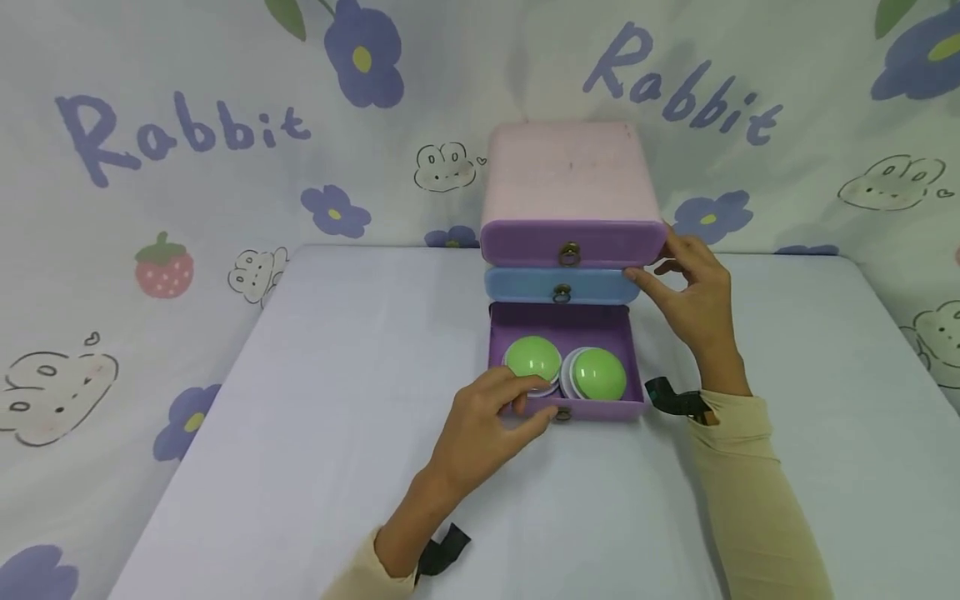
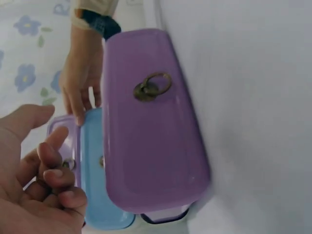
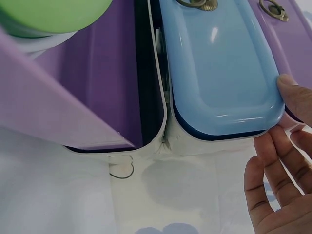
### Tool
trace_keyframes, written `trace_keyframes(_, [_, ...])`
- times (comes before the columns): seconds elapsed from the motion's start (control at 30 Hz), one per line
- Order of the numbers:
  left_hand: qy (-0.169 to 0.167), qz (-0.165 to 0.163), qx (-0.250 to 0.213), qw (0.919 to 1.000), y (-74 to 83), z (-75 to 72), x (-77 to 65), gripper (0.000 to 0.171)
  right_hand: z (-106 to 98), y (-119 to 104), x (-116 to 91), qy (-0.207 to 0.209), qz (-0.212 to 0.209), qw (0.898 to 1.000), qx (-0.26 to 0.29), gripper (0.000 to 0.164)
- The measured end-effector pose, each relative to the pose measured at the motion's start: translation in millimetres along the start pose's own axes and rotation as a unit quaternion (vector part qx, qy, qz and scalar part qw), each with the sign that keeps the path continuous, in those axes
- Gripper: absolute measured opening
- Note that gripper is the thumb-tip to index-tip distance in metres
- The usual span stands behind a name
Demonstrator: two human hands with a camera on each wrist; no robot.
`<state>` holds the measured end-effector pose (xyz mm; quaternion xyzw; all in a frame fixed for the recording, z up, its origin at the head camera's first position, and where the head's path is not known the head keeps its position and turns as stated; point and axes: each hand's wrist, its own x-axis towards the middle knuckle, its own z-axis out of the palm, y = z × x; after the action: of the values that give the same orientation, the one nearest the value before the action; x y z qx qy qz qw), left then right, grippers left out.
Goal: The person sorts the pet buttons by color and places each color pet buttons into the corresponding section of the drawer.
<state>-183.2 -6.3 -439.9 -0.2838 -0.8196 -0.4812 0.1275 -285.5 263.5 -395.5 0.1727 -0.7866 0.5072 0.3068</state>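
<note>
A small drawer cabinet (image 1: 570,171) has a pink top and several stacked drawers with ring pulls. Its bottom purple drawer (image 1: 502,321) is pulled out, holding two round containers with green lids: the left one (image 1: 531,356) and the right one (image 1: 600,375). My left hand (image 1: 480,425) hovers at that drawer's front, thumb close to the ring pull (image 2: 146,90), fingers loosely bent and holding nothing in the left wrist view. My right hand (image 1: 693,296) grips the cabinet's right corner. Its thumb (image 3: 295,95) lies on the edge of the blue drawer (image 3: 224,73), fingers along the side.
The cabinet stands on a white table (image 1: 360,350). Behind it hangs a pale cloth (image 1: 247,50) printed with flowers, rabbits and lettering. Dark straps (image 1: 675,398) sit at both wrists, beside beige sleeves.
</note>
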Motion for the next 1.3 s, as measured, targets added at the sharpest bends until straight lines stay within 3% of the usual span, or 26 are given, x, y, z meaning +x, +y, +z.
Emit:
trace_keyframes(0.2, [0.007,-0.096,-0.021,0.9951,1.0,17.5,-21.6,0.023,-2,0,6,0.002,-0.001,1.0,-0.004,0.069])
trace_keyframes(0.33, [-0.009,-0.139,-0.006,0.9902,-3.8,30.7,-24.4,0.027,-3,0,8,0.004,-0.001,1.0,-0.001,0.07])
trace_keyframes(0.6, [-0.035,-0.138,0.012,0.9898,-8.4,42.0,-17.9,0.024,-5,1,6,0.002,0.004,1.0,0.0,0.069])
trace_keyframes(0.77, [-0.015,-0.128,0.029,0.9912,-15.1,46.7,-13.1,0.013,-3,1,6,0.003,0.001,1.0,0.008,0.07])
trace_keyframes(1.03, [0.025,-0.192,-0.023,0.9808,-26.6,53.4,-4.7,0.007,-2,0,1,-0.003,0.008,1.0,0.006,0.07])
trace_keyframes(1.3, [0.034,-0.214,-0.039,0.9755,-28.9,52.4,-3.3,0.005,-1,0,-1,-0.002,0.011,1.0,0.004,0.07])
